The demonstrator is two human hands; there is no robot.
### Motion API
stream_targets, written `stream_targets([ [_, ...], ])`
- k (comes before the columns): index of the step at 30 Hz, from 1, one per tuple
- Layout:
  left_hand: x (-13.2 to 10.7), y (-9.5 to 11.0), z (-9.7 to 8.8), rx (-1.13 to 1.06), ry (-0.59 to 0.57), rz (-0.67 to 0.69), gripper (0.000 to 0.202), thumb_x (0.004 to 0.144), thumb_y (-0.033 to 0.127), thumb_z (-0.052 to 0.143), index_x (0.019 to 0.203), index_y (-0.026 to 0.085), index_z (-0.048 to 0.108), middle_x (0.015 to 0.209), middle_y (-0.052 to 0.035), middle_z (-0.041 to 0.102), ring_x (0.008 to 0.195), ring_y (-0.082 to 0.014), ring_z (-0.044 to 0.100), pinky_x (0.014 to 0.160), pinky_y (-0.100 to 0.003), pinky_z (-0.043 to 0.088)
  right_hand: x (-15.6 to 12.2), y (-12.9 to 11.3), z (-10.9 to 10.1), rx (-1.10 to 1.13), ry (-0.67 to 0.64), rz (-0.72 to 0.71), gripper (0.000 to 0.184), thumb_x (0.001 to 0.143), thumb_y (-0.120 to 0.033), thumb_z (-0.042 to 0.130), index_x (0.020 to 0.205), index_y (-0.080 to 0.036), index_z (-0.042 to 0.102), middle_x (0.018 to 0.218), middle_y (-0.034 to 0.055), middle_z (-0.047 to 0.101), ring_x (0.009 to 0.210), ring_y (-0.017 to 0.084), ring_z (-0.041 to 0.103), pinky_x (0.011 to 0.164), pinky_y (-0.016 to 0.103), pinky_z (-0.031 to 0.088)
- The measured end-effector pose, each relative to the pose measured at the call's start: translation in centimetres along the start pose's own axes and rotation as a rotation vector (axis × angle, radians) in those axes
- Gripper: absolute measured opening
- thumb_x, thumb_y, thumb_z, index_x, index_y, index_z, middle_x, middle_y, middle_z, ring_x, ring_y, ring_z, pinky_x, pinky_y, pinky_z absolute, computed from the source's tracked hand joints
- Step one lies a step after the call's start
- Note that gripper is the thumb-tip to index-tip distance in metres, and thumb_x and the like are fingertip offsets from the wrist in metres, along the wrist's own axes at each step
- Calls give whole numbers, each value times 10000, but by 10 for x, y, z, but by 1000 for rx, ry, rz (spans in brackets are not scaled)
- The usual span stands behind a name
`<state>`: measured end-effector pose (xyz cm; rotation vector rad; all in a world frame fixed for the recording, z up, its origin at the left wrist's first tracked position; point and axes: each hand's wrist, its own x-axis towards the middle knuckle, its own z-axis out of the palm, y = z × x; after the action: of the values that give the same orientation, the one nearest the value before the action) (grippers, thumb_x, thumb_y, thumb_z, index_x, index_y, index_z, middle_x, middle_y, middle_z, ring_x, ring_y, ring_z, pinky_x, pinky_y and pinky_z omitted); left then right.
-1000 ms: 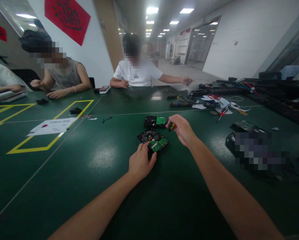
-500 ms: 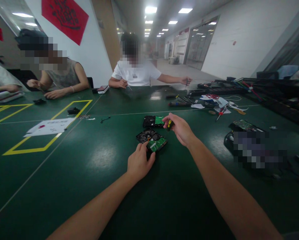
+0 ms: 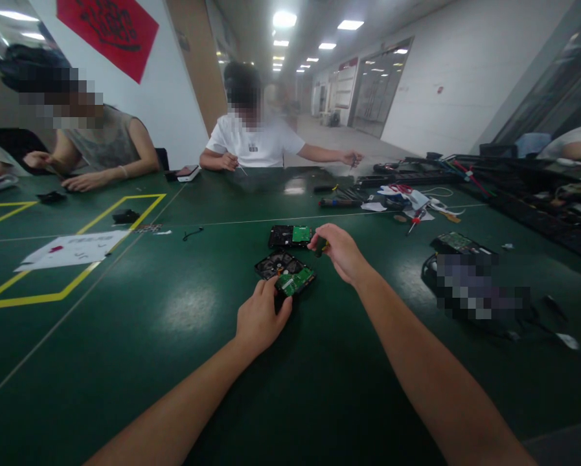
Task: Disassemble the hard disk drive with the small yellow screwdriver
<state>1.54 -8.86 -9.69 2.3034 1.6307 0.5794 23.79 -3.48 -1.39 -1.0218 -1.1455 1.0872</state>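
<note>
A black hard drive [image 3: 284, 272] with a green circuit board lies on the green table [image 3: 125, 336] in front of me. My left hand [image 3: 262, 318] grips its near corner, fingers curled on the edge. My right hand [image 3: 337, 251] hovers just right of it, closed around a small screwdriver [image 3: 321, 246] with a yellow and black handle, tip pointing down toward the drive. A second hard drive [image 3: 290, 235] with a green board lies just behind the first.
Two people sit across the table, a third sleeve at far left. Paper [image 3: 69, 248] lies in a yellow taped rectangle at left. Tools, cables and scissors [image 3: 407, 197] clutter the far right. Another drive [image 3: 458, 244] and a blurred patch lie at right.
The camera has swung a little, shifting everything left. My right hand with the screwdriver has dropped slightly closer to the drive. My left hand keeps its hold.
</note>
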Motion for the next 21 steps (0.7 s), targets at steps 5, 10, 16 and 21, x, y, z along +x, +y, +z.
stream_targets([
  [5, 1, 0, 1, 6, -9, -14, 556, 999, 469, 549, 1488, 226, 445, 1281, -97, 621, 1064, -241, 680, 785, -326, 512, -4, -4, 5, 7, -160, -26, 271, 929, -409, 598, 759, -221, 693, 759, 27, 676, 803, 204, 646, 832, 368, 466],
  [10, 1, 1, 1, 15, -16, -19, 556, 997, 467, 550, 1489, 231, 445, 1297, -101, 616, 1062, -240, 680, 763, -319, 508, -4, -3, 8, 72, -99, 25, 346, 921, -505, 573, 801, -217, 724, 725, 19, 624, 735, 192, 606, 777, 358, 465],
  [16, 0, 0, 0, 18, -19, -14, 555, 999, 476, 537, 1487, 229, 444, 1293, -102, 616, 1036, -241, 685, 754, -323, 506, -1, -2, 2, 73, -22, 34, 303, 870, -450, 563, 830, -215, 751, 769, 35, 658, 769, 195, 615, 760, 347, 465],
  [21, 1, -1, 2, 21, -7, -10, 557, 1002, 479, 534, 1491, 232, 436, 1313, -98, 612, 1060, -245, 683, 782, -334, 517, 1, -1, 1, 60, 37, 10, 225, 796, -436, 717, 777, -214, 686, 807, 12, 650, 782, 183, 622, 782, 344, 480],
])
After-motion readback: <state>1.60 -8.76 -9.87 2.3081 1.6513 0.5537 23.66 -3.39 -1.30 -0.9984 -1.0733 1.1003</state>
